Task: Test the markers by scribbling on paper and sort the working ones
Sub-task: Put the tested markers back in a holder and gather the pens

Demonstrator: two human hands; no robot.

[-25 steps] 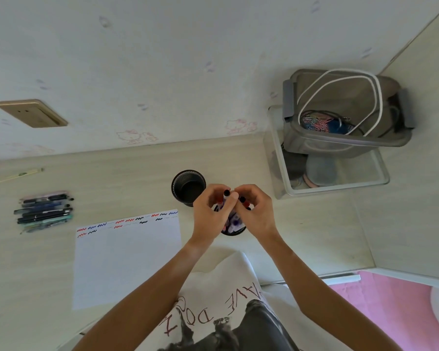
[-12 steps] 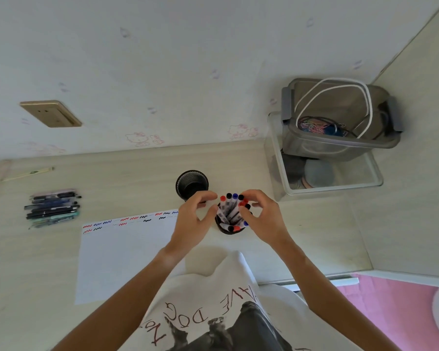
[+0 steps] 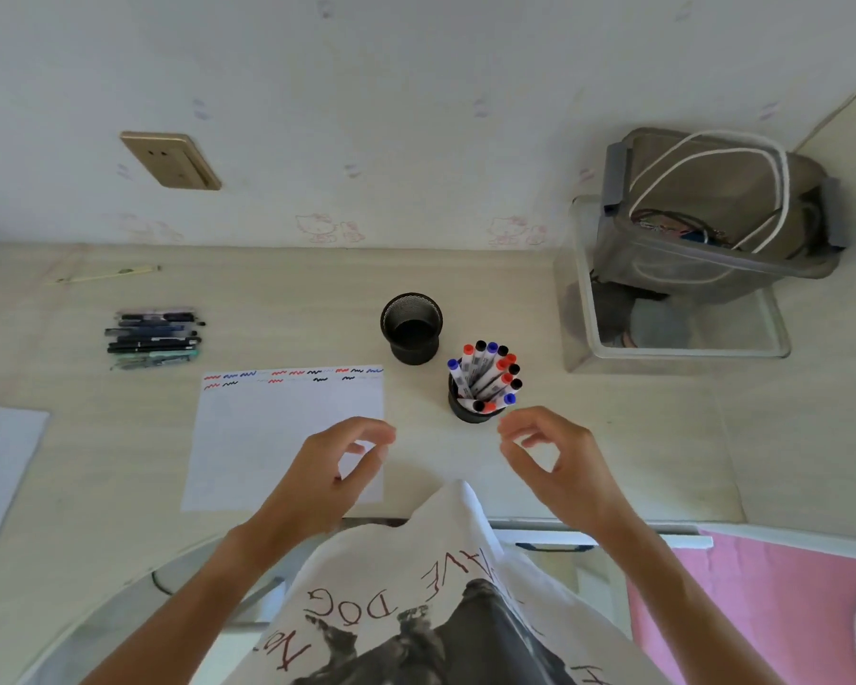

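A black mesh cup in the middle of the desk holds several markers with red, blue and black caps. An empty black mesh cup stands just behind and left of it. A white sheet of paper with red, blue and black scribbles along its far edge lies to the left. My left hand hovers over the paper's near right corner, fingers loosely curled, holding nothing. My right hand hovers just in front of the full cup, fingers also loosely curled and empty.
A row of dark pens lies at the far left, with a pale pencil behind it. A clear plastic tray bearing a grey bin with a white cable stands at the back right. Another white sheet lies at the left edge.
Both hands have let go of the markers in the cup and drawn back toward me, apart from each other. The cup of markers stays in place.
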